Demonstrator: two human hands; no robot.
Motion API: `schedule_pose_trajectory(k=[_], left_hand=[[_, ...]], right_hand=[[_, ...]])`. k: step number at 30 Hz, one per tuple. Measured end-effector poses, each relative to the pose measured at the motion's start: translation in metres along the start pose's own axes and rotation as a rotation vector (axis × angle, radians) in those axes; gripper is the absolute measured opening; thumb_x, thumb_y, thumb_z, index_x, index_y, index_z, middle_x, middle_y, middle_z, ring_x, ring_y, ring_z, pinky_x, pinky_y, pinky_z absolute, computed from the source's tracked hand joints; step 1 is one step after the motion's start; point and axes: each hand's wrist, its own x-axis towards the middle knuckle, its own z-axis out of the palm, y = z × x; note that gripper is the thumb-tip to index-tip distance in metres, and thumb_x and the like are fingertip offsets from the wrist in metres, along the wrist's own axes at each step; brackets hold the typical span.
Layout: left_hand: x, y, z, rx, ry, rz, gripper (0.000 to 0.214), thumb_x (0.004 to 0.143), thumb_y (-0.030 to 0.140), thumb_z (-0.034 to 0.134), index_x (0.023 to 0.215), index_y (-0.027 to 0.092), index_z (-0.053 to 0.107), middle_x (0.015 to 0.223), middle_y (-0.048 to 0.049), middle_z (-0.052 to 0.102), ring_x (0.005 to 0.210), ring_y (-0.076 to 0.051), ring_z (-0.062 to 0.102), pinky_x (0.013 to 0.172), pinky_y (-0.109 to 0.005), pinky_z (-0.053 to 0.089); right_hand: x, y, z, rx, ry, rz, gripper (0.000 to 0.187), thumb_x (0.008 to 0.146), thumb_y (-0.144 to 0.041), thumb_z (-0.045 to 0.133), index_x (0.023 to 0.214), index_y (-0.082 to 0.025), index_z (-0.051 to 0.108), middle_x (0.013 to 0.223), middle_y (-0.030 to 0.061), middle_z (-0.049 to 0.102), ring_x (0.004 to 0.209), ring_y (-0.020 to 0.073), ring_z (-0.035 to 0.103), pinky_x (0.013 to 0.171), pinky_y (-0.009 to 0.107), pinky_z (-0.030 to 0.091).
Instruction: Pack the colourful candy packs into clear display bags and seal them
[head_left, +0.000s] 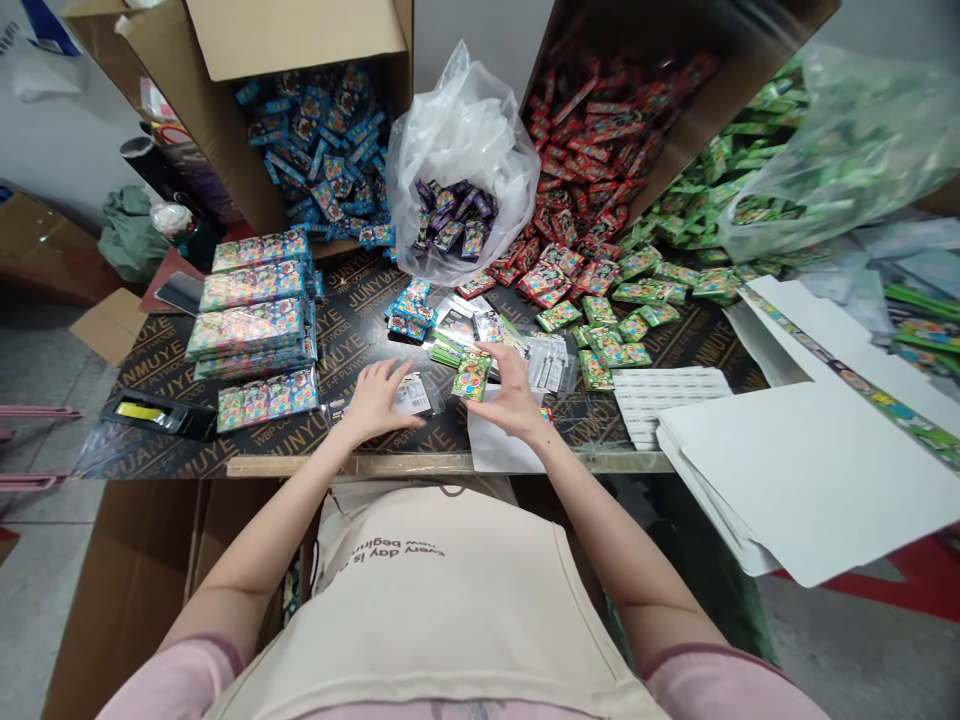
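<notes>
Between the thumb and fingers of my right hand [511, 396] is a small green box [472, 376] with a colourful print. My left hand [376, 400] rests low over the table with its fingers apart, beside a flat clear packet with a barcode label [412, 394]. Just beyond my hands lie green-edged packets [448, 347] and a clear sleeve with printed labels [550, 362]. A small pile of blue boxes [410, 310] sits farther back. Partly under my right hand is a white sheet [504, 447].
Wrapped blue sets are stacked [244, 330] at left, near a black tape-like tool [159, 413]. Behind are cartons of blue boxes [322, 150] and red boxes [600, 140], a plastic bag [465, 130] with purple boxes, and heaped green boxes [694, 200]. White cards [810, 470] overhang the right edge.
</notes>
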Motion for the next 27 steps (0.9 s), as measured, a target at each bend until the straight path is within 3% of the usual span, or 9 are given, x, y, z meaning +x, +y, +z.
schedule_pose_trajectory(k=[2,4,9,15,18,21,22,24,27], left_hand=[[-0.001,-0.014,-0.002,0.3,-0.095,0.064,0.101,0.048,0.034,0.087,0.14,0.019,0.046,0.123,-0.0152,0.059,0.119,-0.037,0.049,0.104,-0.051,0.033],[-0.002,-0.021,-0.002,0.418,-0.162,0.098,0.105,0.055,0.031,0.082,0.147,0.018,0.032,0.121,-0.0149,0.059,0.115,-0.035,0.052,0.102,-0.049,0.035],[-0.006,-0.021,-0.004,0.288,-0.131,0.191,0.116,0.058,0.032,0.08,0.152,0.017,0.013,0.128,-0.0155,0.056,0.118,-0.034,0.052,0.105,-0.049,0.034],[-0.008,-0.013,-0.013,0.074,-0.127,0.21,0.115,0.057,0.026,0.08,0.152,0.019,0.016,0.127,-0.0141,0.055,0.115,-0.032,0.054,0.099,-0.044,0.043],[-0.007,-0.006,-0.013,0.056,-0.029,0.199,0.113,0.056,0.029,0.081,0.152,0.021,0.02,0.124,-0.0127,0.054,0.114,-0.032,0.054,0.098,-0.045,0.043],[-0.003,0.002,-0.012,0.008,0.074,0.19,0.111,0.056,0.028,0.081,0.15,0.022,0.024,0.121,-0.011,0.054,0.113,-0.031,0.053,0.098,-0.045,0.043],[-0.001,0.004,-0.011,-0.03,0.128,0.176,0.11,0.055,0.028,0.082,0.15,0.023,0.027,0.121,-0.0104,0.054,0.113,-0.031,0.053,0.099,-0.045,0.043],[0.006,0.008,-0.009,-0.138,0.295,0.118,0.108,0.051,0.03,0.085,0.147,0.023,0.033,0.121,-0.0096,0.053,0.114,-0.03,0.052,0.101,-0.044,0.041],[0.019,0.011,-0.001,-0.432,0.523,0.002,0.086,0.053,0.037,0.086,0.131,0.02,0.053,0.116,-0.0086,0.058,0.11,-0.027,0.056,0.098,-0.04,0.043]], right_hand=[[-0.003,0.009,0.008,-0.062,-0.071,0.023,0.07,0.071,-0.032,0.067,0.136,-0.024,0.043,0.128,0.0117,0.056,0.119,0.0337,0.05,0.098,0.047,0.033],[-0.004,0.014,0.015,-0.104,-0.153,0.024,0.07,0.074,-0.034,0.068,0.138,-0.023,0.042,0.131,0.0126,0.055,0.121,0.0338,0.05,0.099,0.047,0.031],[-0.006,0.013,0.019,0.057,-0.302,-0.049,0.089,0.071,-0.053,0.075,0.145,-0.027,0.034,0.139,0.0123,0.052,0.127,0.0342,0.048,0.103,0.049,0.032],[0.009,0.002,0.007,0.406,-0.357,-0.062,0.106,0.062,-0.058,0.08,0.149,-0.03,0.026,0.146,0.0118,0.045,0.13,0.0308,0.049,0.109,0.048,0.034],[0.024,-0.006,0.002,0.383,-0.381,-0.107,0.106,0.063,-0.058,0.079,0.15,-0.031,0.025,0.15,0.011,0.041,0.134,0.0311,0.044,0.113,0.05,0.029],[0.034,-0.017,0.001,0.318,-0.411,-0.144,0.092,0.074,-0.059,0.071,0.15,-0.032,0.027,0.154,0.0081,0.036,0.142,0.0308,0.033,0.116,0.052,0.022],[0.035,-0.022,0.004,0.315,-0.384,-0.121,0.086,0.077,-0.059,0.066,0.15,-0.033,0.027,0.155,0.0072,0.034,0.144,0.0305,0.029,0.116,0.053,0.019],[0.037,-0.034,0.014,0.358,-0.209,0.005,0.079,0.082,-0.06,0.059,0.149,-0.033,0.027,0.156,0.0067,0.031,0.146,0.0295,0.024,0.117,0.054,0.016],[0.041,-0.051,0.037,0.612,0.154,0.301,0.077,0.083,-0.061,0.055,0.148,-0.033,0.026,0.152,0.0085,0.037,0.142,0.0273,0.033,0.111,0.05,0.031]])
